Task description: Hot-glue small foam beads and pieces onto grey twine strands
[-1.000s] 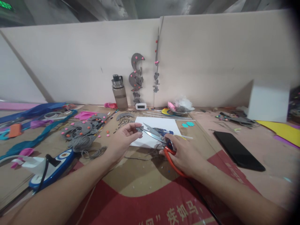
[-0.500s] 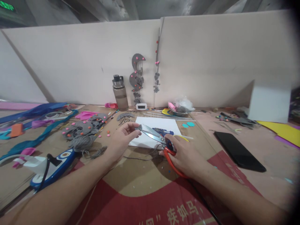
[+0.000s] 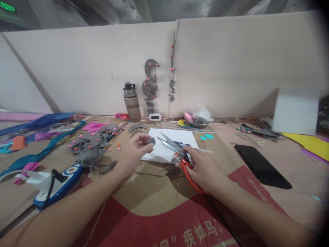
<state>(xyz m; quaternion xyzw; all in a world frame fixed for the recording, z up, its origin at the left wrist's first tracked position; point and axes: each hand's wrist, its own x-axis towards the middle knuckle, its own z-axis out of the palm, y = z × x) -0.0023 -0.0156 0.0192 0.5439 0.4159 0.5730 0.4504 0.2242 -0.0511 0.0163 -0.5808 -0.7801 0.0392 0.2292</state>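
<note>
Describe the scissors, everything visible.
The scissors have orange-red loop handles and long, bright metal blades. The blades stand open in a V, tips pointing left toward the small grey piece pinched in the left hand, apart from it. The right hand grips the handles, holding the scissors just above the white sheet.

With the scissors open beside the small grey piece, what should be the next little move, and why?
Probably bring the grey felt piece in the left hand between the blades: the red-handled scissors in the right hand are open, tips just beside it, not touching.
</note>
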